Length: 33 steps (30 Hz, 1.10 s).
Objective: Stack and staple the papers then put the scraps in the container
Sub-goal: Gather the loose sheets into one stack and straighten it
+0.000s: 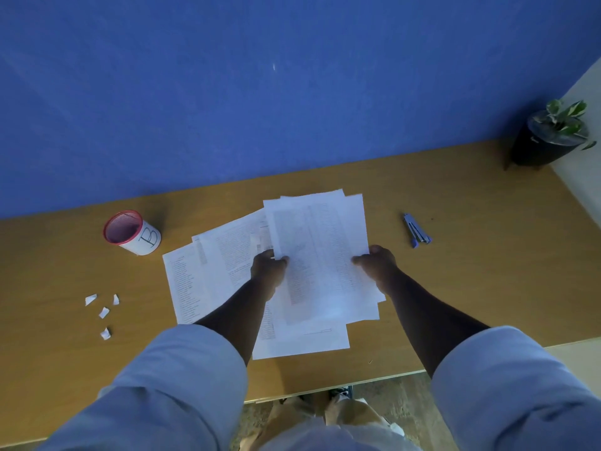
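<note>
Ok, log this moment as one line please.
stage: stacking | left hand: holds papers | right hand: holds papers | stapler: untouched | scraps: on desk, outside container

Wooden desk (455,288) in front of me, blue wall (260,92) behind it. Potted plant (553,135) in black pot at far right corner.

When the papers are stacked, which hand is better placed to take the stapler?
Probably the right hand. The stapler lies on the table to its right, while the left hand sits across the held papers, nearer the container.
</note>
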Each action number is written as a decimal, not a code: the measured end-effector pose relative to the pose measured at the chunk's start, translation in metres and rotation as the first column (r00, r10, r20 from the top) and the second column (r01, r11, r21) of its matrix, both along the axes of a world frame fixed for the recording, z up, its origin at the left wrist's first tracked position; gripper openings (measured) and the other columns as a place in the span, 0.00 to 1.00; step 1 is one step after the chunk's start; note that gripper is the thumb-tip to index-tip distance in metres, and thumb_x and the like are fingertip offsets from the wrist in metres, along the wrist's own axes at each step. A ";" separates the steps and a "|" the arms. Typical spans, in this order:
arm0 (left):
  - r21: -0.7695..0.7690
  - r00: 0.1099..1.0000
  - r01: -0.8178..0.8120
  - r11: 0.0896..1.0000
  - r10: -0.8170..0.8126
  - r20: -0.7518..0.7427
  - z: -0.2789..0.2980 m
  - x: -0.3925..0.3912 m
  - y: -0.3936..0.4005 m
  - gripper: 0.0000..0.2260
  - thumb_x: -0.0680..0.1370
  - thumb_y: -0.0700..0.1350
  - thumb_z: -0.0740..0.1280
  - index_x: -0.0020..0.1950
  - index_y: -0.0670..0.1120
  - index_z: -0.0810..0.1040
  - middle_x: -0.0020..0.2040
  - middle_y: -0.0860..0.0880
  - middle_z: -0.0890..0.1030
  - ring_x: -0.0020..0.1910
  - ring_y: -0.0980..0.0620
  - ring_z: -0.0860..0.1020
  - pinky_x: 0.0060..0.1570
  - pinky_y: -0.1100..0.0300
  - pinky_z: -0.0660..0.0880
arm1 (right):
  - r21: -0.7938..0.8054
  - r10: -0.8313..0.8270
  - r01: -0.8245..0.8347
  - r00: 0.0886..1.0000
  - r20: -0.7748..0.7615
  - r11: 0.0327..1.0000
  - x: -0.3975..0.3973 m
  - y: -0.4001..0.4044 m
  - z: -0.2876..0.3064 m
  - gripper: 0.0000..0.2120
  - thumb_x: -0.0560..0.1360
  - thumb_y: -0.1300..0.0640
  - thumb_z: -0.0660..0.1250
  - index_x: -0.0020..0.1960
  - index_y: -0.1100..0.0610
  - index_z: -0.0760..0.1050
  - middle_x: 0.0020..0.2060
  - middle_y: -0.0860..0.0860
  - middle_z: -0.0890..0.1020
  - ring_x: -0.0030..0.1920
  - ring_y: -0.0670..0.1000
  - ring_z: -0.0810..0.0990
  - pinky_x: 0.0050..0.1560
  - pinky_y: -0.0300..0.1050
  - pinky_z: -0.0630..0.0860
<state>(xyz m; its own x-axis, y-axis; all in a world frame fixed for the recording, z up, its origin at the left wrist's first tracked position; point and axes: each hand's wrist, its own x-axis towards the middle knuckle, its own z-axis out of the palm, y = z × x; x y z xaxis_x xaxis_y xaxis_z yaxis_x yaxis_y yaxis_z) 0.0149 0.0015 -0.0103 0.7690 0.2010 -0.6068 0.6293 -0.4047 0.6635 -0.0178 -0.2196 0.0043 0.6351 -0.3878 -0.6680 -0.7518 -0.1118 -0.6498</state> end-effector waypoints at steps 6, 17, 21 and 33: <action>-0.084 0.979 0.056 0.995 -0.039 0.200 0.015 0.009 0.000 0.16 0.75 0.41 0.71 0.63 0.45 0.78 0.58 0.47 0.83 0.56 0.44 0.81 0.57 0.48 0.80 | -0.096 0.082 -0.060 0.966 0.247 0.994 0.006 0.003 0.016 0.07 0.73 0.65 0.67 0.48 0.56 0.72 0.40 0.51 0.76 0.37 0.50 0.73 0.29 0.38 0.67; -0.234 0.792 -0.026 0.972 0.163 0.588 0.057 0.030 -0.021 0.22 0.78 0.41 0.70 0.71 0.46 0.70 0.66 0.46 0.77 0.64 0.47 0.77 0.63 0.51 0.77 | 0.067 -0.047 0.014 0.856 0.515 0.998 0.035 0.010 0.054 0.17 0.72 0.61 0.74 0.57 0.52 0.74 0.48 0.45 0.82 0.47 0.45 0.80 0.44 0.38 0.76; -0.253 0.767 -0.016 0.967 0.175 0.617 0.062 0.032 -0.021 0.22 0.77 0.41 0.71 0.69 0.47 0.70 0.64 0.48 0.78 0.62 0.48 0.78 0.57 0.58 0.78 | 0.078 -0.028 -0.016 0.848 0.529 0.997 0.035 0.008 0.053 0.21 0.71 0.58 0.75 0.61 0.54 0.74 0.53 0.47 0.82 0.52 0.47 0.81 0.47 0.40 0.78; -0.121 0.874 0.106 0.987 -0.034 0.484 0.042 0.019 -0.008 0.20 0.80 0.48 0.68 0.70 0.47 0.72 0.64 0.47 0.79 0.62 0.48 0.78 0.63 0.49 0.77 | -0.148 0.284 -0.247 0.891 0.354 0.958 0.020 0.015 0.030 0.22 0.77 0.58 0.67 0.70 0.56 0.69 0.64 0.52 0.78 0.65 0.54 0.76 0.64 0.46 0.72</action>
<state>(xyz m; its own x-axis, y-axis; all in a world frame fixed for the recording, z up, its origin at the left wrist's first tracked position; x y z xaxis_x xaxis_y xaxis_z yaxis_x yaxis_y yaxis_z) 0.0341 -0.0065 0.0317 0.9811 0.0768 -0.1775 0.1928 -0.3164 0.9288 0.0026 -0.2051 0.0339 0.9161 -0.2206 -0.3348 -0.3947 -0.3498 -0.8496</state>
